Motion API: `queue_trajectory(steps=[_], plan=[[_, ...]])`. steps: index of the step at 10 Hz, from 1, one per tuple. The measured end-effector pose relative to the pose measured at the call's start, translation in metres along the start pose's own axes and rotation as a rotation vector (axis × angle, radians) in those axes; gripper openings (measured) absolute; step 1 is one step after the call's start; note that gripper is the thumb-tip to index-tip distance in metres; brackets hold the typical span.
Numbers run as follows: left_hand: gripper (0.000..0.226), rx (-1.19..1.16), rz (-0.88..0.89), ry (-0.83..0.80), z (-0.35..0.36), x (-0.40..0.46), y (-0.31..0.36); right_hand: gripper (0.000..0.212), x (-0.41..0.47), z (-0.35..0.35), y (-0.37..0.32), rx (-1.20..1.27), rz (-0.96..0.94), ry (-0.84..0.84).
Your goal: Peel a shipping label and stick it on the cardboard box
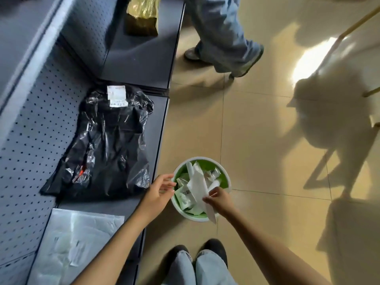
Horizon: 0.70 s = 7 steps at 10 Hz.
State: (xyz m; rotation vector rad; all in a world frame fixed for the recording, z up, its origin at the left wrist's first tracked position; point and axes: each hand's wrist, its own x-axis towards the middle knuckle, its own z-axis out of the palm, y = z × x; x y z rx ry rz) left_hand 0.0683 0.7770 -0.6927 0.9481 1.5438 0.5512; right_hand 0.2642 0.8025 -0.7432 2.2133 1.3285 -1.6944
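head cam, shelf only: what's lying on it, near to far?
Clear plastic bag → black plastic parcel with a white label at its far end → yellowish package. No cardboard box in view. Both hands are off the shelf, over the green bin on the floor.

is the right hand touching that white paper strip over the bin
Touching. The head view shows the right hand pinching the white paper strip at its edge, fingertips pressed on it with no gap, above the green bin.
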Motion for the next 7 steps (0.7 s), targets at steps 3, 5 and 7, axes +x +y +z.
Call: queue_trajectory(steps=[3,5,7], plan=[[0.034,0.009,-0.041,-0.049,0.015,0.027,-0.037,0.031,0.042,0.026,0.012,0.038,-0.049,0.016],[0.031,0.036,-0.043,-0.077,0.023,0.035,-0.042,0.034,0.048,0.026,0.018,0.060,-0.077,-0.002],[0.031,0.023,-0.042,-0.071,0.024,0.031,-0.028,0.033,0.038,0.009,0.012,0.049,-0.128,0.035]])
